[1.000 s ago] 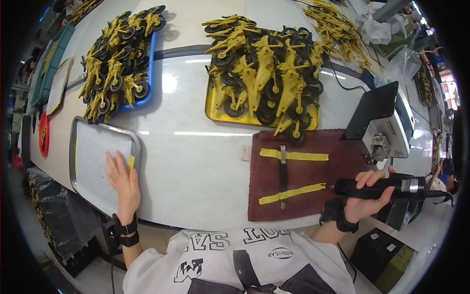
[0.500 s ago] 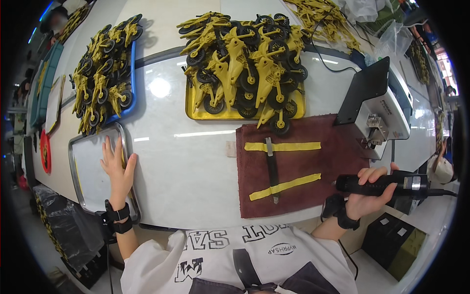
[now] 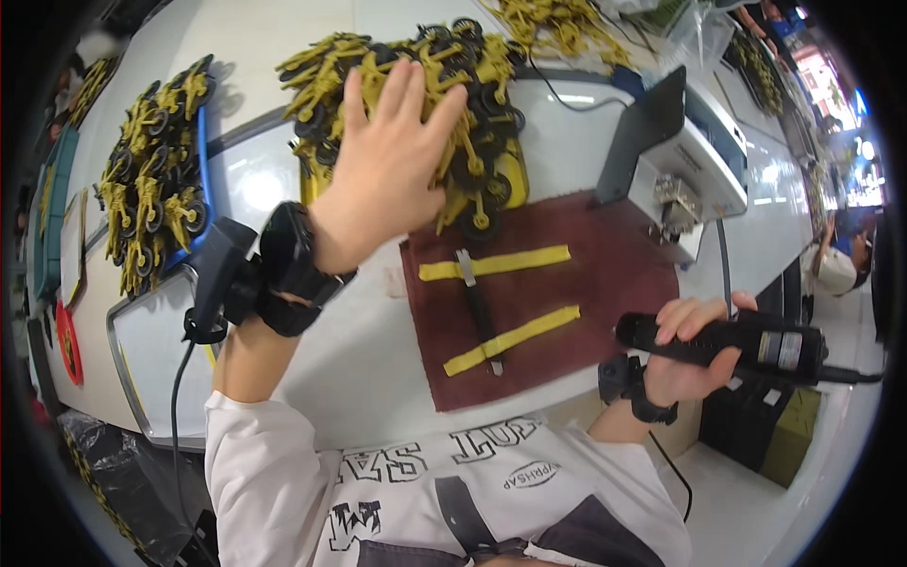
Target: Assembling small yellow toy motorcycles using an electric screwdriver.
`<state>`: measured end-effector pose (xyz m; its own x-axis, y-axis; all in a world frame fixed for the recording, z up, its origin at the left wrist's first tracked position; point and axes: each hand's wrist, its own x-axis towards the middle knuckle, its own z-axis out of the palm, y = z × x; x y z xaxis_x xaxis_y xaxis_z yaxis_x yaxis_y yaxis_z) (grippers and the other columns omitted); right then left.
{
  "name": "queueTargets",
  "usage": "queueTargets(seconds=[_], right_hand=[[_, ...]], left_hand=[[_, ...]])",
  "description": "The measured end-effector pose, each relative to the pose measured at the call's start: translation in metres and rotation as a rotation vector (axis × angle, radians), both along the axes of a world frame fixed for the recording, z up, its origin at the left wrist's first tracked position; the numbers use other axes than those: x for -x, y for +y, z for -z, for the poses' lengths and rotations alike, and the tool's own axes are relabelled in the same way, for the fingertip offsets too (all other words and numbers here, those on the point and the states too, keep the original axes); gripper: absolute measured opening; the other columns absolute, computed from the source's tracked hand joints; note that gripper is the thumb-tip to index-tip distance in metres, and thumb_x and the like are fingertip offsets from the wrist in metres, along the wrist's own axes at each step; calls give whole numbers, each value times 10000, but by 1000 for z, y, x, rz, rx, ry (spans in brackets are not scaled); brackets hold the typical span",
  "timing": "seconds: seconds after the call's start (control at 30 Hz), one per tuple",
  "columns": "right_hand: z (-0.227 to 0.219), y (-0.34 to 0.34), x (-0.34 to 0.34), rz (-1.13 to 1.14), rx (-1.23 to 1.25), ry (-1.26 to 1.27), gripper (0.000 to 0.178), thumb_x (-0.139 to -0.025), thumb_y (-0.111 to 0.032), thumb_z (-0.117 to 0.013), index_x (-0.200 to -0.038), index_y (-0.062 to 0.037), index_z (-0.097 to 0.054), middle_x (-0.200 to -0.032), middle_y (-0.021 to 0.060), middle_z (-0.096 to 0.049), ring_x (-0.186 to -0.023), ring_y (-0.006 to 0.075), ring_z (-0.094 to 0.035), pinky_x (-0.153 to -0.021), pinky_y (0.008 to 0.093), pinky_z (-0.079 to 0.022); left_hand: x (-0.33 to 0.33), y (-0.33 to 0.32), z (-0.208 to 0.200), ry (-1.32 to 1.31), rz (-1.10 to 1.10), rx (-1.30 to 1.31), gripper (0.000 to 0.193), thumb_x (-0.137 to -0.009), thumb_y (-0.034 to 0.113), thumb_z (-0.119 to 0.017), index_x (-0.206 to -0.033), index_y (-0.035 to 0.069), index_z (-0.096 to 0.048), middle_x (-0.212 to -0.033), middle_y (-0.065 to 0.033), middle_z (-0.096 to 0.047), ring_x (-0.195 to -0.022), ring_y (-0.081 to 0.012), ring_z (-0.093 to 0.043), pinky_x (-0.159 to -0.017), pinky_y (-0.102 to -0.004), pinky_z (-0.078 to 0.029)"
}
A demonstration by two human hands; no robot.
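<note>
My left hand [image 3: 383,161] reaches over a pile of yellow toy motorcycles [image 3: 321,80] with black wheels, its fingers spread and nothing visible in them. Whether the fingertips touch the pile I cannot tell; the hand hides its middle. A yellow tray [image 3: 517,175] lies beneath the pile. In my right hand [image 3: 675,381] is a black corded electric screwdriver [image 3: 746,345], held level with its tip to the left, over the right edge of a maroon cloth [image 3: 529,302]. Two yellow strips [image 3: 510,262] and a slim dark tool with metal ends [image 3: 480,321] lie on that cloth.
A boxy white-grey machine [image 3: 723,180] with a black panel [image 3: 642,137] stands at the right. On the left are a blue tray [image 3: 207,151] of more motorcycles, a metal-rimmed tray [image 3: 128,364] and a red container [image 3: 67,345]. Yellow parts [image 3: 557,28] lie at the back.
My left hand has moved from the metal-rimmed tray up and right to the motorcycle pile. The right hand still holds the screwdriver. The whole view has shifted and tilted somewhat.
</note>
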<state>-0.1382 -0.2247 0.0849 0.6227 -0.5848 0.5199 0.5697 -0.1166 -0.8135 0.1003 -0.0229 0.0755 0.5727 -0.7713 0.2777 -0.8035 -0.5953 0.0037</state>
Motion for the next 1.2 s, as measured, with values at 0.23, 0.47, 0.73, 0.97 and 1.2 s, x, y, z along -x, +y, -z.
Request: queueTargets(seconds=[0.23,0.47,0.73,0.97,1.2], right_hand=[[7,-5,-5,36,-113,35,593,-883,-466,-490,-1230,-28,-291,-672,89,-501,-480,204,-492,-516,344,-417],[-16,-33,-9,192,22,-110,567,-888,-494,-457,-1222,-46,-360,-667,92,-522,-499,211,-484,-553,366,-394],[-62,-68,-61,448,283,-128,463,-862,-347,-520,-1128,17,-415,-582,104,-530,-432,199,-510,-446,300,-455],[-54,-64,-78,395,253,-44,372,-850,-246,-571,-1056,36,-445,-569,102,-523,-427,187,-505,-450,285,-450],[-50,-49,-67,360,300,-50,389,-880,-249,-530,-1114,24,-381,-585,103,-508,-457,188,-500,-470,309,-455]], left_hand=[[22,1,-27,-65,15,267,790,-548,219,-752,-1274,168,-444,-1189,-140,-450,-1210,-329,-364,-1011,-543,-201],[117,19,27,440,139,216,937,-534,404,-800,-1336,118,-408,-1298,-183,-379,-1250,-394,-288,-1017,-495,-204],[118,19,50,463,208,2,862,-720,597,-588,-1382,104,-342,-1456,-198,-209,-1329,-404,-167,-1045,-567,-63],[114,23,55,465,242,53,822,-735,567,-594,-1378,113,-354,-1451,-189,-231,-1322,-399,-191,-1045,-576,-63],[113,22,51,499,247,87,822,-706,559,-632,-1369,149,-374,-1443,-168,-256,-1311,-383,-225,-1040,-577,-73]])
